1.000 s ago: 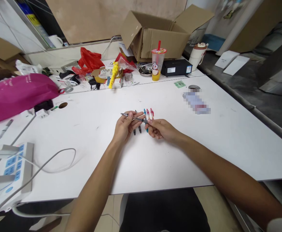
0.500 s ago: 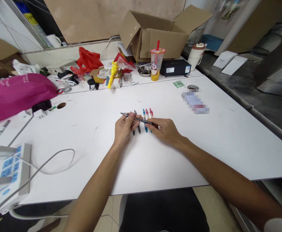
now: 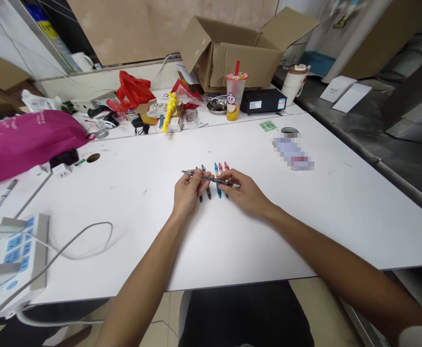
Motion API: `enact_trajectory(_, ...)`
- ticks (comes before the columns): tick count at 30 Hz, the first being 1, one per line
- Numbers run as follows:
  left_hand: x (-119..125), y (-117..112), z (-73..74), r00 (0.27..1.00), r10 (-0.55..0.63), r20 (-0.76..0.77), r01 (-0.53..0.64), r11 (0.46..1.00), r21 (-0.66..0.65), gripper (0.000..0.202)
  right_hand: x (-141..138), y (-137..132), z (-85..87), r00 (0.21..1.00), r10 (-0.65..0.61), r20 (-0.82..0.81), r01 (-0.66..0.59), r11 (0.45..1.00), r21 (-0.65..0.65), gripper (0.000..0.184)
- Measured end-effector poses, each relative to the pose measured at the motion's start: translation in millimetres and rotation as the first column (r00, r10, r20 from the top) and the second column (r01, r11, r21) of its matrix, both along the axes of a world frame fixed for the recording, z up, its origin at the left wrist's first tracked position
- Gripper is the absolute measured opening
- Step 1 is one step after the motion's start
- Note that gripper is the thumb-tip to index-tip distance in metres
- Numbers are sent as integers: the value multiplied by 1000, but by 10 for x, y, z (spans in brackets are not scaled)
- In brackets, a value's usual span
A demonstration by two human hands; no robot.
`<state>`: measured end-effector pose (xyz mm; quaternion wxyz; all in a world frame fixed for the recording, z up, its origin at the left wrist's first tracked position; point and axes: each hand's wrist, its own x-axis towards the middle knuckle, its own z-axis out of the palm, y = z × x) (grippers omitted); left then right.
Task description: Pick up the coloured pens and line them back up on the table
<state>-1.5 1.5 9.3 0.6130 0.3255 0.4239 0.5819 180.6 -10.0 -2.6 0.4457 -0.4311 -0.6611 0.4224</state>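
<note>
A dark grey pen [image 3: 211,179] is held level above the table between both hands. My left hand [image 3: 188,192] pinches its left, clear-looking end between thumb and fingers. At the other end, my right hand [image 3: 245,190] grips the pen's dark barrel with thumb and fingertips. Beneath them several pens lie side by side on the white table [image 3: 135,207]: black pens [image 3: 208,193] on the left, a blue pen [image 3: 216,166] in the middle, and pens with pink-red ends [image 3: 226,166] to the right. My hands partly cover these.
A power strip [image 3: 33,250] with a looping white cable lies at the left. Behind stand a drink cup [image 3: 234,99], a black box [image 3: 263,101] and an open carton [image 3: 243,62]. A tape roll [image 3: 289,130] and a magenta bag [image 3: 33,142] rest on the table.
My right fingers have shifted slightly on the pen, with the fingertips a little more raised. Both hands still hold it in nearly the same place.
</note>
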Motion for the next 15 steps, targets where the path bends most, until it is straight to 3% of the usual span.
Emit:
enact_trajectory(3, 10, -3, -6, 1000, 0, 8, 0, 1000, -1, 29, -3, 9, -9, 1000, 22, -12, -22, 999, -39, 21)
enact_trajectory(7, 17, -7, -14, 1000, 2, 24, -2, 1000, -13, 28, -21, 12, -29, 998, -46, -41, 46, 999, -7, 25)
enact_trajectory(15, 22, 5, -26, 1000, 11, 22, -10, 999, -37, 26, -28, 9, -30, 997, -67, -36, 67, 998, 5, 32)
